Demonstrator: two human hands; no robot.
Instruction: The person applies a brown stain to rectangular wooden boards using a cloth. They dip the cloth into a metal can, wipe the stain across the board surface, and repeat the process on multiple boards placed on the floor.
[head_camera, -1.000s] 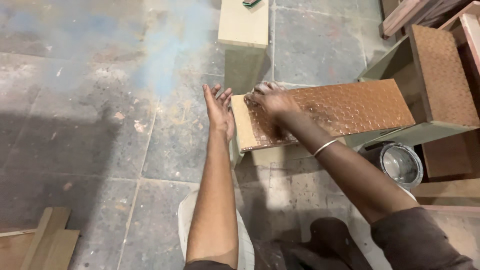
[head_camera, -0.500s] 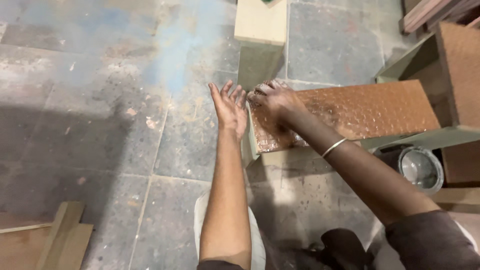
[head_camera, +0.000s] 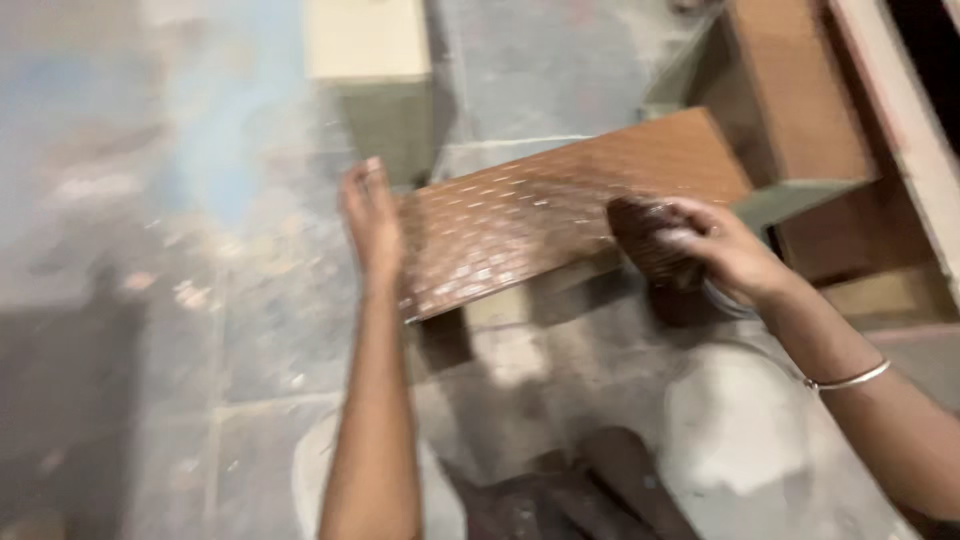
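The brown textured board (head_camera: 540, 225) lies tilted across a pale block, above the stone floor (head_camera: 150, 300). The left hand (head_camera: 372, 215) is flat, fingers together, and presses against the left end of the board. The right hand (head_camera: 715, 245) is closed on a dark brown pad (head_camera: 645, 245), which rests on the near right edge of the board. The picture is blurred.

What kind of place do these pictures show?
Probably a woodworking shop. A brown textured panel lies under the left hand and right hand, with wooden boards and a pale block on the dusty stone floor.
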